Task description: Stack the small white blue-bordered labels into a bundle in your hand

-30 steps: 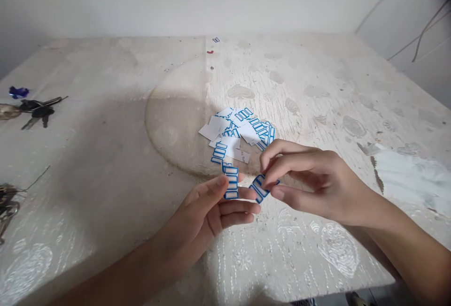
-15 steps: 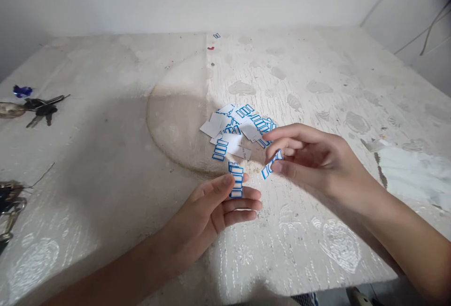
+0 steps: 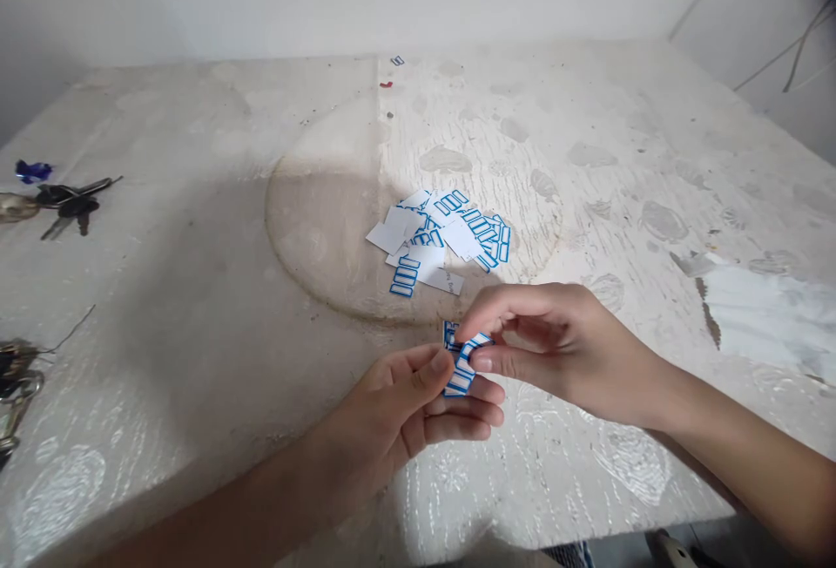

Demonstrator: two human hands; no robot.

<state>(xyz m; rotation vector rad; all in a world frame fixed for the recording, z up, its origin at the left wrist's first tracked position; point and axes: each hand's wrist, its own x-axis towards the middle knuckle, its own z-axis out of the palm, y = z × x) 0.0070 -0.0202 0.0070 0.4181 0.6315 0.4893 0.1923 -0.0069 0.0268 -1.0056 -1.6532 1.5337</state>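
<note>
My left hand [image 3: 418, 402] pinches small white paper pieces [image 3: 450, 334] printed with blue-outlined boxes, thumb on top and the other fingers spread below. Over it, my right hand [image 3: 542, 346] grips another such paper piece [image 3: 465, 368] between thumb and fingers, laid at a slant across those in the left hand. How many pieces the left hand holds is hidden. Just beyond both hands lies a loose pile of paper pieces [image 3: 428, 265], some showing blue-outlined boxes, others plain white; one bears small print.
The pale patterned tabletop [image 3: 196, 359] has a brownish ring mark around the pile. Keys [image 3: 75, 202] and a shiny blue wrapper [image 3: 32, 171] lie at the left, with metal items [image 3: 19, 394] nearer me. A torn white patch [image 3: 764, 315] is at the right.
My right hand has moved left and toward me, bringing its paper piece onto those in my left hand. My left hand has shifted slightly right and nearer. The pile looks unchanged.
</note>
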